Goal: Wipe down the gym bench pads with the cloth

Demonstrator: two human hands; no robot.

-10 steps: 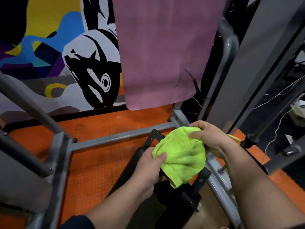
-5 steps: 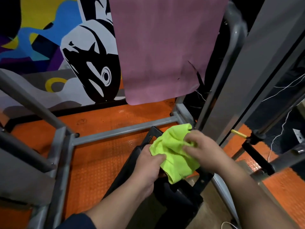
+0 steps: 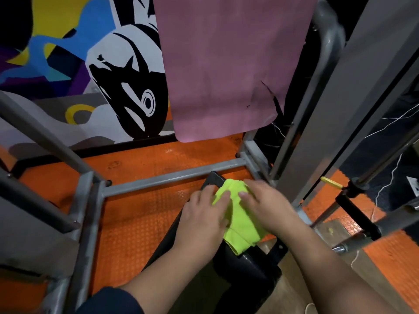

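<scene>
A bright yellow-green cloth [image 3: 241,225] lies folded on the black seat pad [image 3: 247,266] low in the middle. My left hand [image 3: 204,219] rests on the cloth's left side with its fingers stretched over the edge. On the cloth's right side my right hand [image 3: 268,206] presses down flat, slightly blurred. A pink back pad [image 3: 226,64] stands upright behind, with a small tear near its lower right corner.
Grey steel frame bars [image 3: 172,177] cross the orange rubber floor [image 3: 136,223] in front of the seat. A wide grey upright [image 3: 353,91] rises at the right, with a yellow pin [image 3: 331,182] and a black handle [image 3: 358,214] beside it. A painted wall [image 3: 90,64] is at the back left.
Both hands have gone from gripping the bunched cloth in the air to laying it down and pressing it flat on the black seat pad.
</scene>
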